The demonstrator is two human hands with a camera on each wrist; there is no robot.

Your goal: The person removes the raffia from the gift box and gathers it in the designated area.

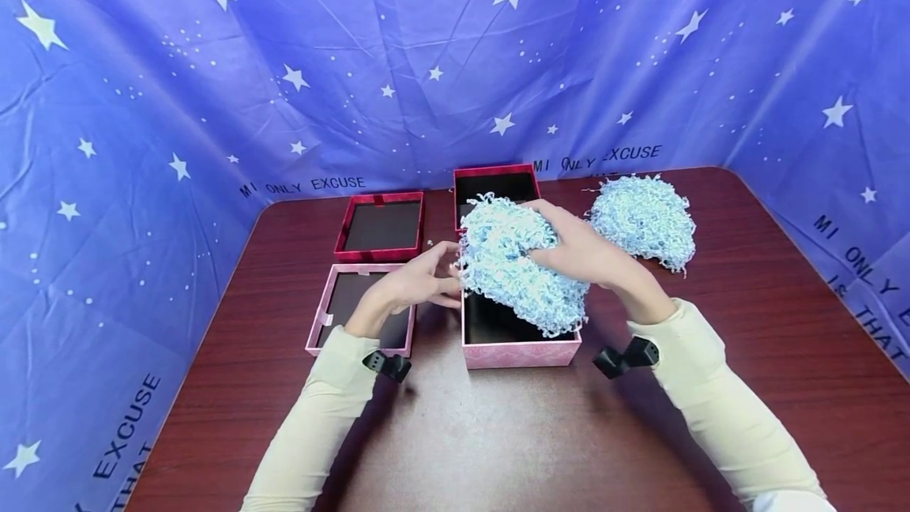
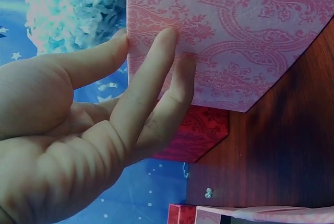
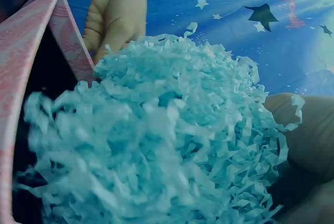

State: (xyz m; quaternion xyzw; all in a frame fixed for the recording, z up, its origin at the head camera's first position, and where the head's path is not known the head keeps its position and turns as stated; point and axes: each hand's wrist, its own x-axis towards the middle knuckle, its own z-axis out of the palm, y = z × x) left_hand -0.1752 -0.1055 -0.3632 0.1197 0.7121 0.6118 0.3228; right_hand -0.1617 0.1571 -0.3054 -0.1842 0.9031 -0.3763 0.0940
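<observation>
My right hand (image 1: 584, 250) grips a big clump of light blue shredded paper (image 1: 508, 259) over a pink patterned box (image 1: 522, 355). The clump covers much of the box's dark opening and hides some of my right fingers. In the right wrist view the crinkled paper strips (image 3: 162, 135) fill the middle, beside the box wall (image 3: 15, 72). My left hand (image 1: 419, 281) is at the box's left side. Seen from the left wrist, its fairly straight fingers (image 2: 143, 85) touch the patterned outer wall (image 2: 219, 31), with the thumb at the rim edge.
Behind stands a red box (image 1: 498, 172) with a dark inside. To the left lie a red lid (image 1: 378, 254) and a pink lid (image 1: 318, 322), insides up. Another blue shredded-paper clump (image 1: 643, 220) rests at the back right. A starry blue curtain (image 1: 398, 38) surrounds the table.
</observation>
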